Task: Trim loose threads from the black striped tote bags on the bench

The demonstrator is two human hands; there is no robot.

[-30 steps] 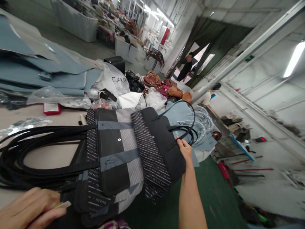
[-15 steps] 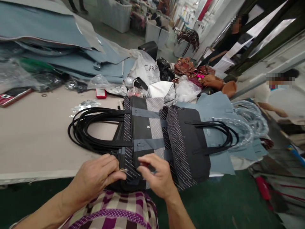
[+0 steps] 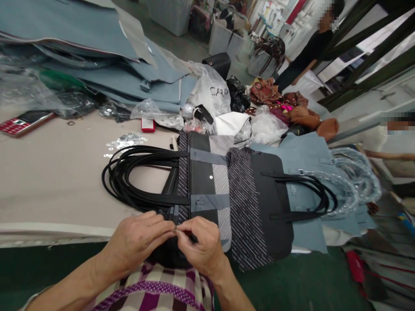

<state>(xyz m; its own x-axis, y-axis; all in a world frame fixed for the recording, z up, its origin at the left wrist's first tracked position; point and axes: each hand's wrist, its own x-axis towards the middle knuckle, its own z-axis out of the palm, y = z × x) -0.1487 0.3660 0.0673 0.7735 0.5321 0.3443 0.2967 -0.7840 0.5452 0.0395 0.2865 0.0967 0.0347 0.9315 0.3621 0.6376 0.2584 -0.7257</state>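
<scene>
My left hand (image 3: 142,233) and my right hand (image 3: 199,242) meet fingertip to fingertip at the near edge of a stack of black bag pieces. Between the left thumb and finger is a small metal piece (image 3: 175,230), mostly covered. The right thumb and forefinger pinch at its end; what they hold is hidden. Beneath and beyond the hands lies a black bag panel (image 3: 201,172) with grey straps and a small round metal dot. Looped black handles (image 3: 119,172) stretch left from the stack. On the right is another black bag piece (image 3: 272,194) with striped lining and handles.
Small metal discs (image 3: 128,141) are scattered on the table (image 3: 65,181), near a red box (image 3: 148,125) and a red phone-like object (image 3: 24,123). Blue-grey sheets (image 3: 81,34) and plastic bags (image 3: 210,93) line the back. Two people are at the right.
My right hand has moved left, and its fingers have closed at the left fingertips. The small metal piece, plainer before, is now mostly covered. The view has shifted slightly.
</scene>
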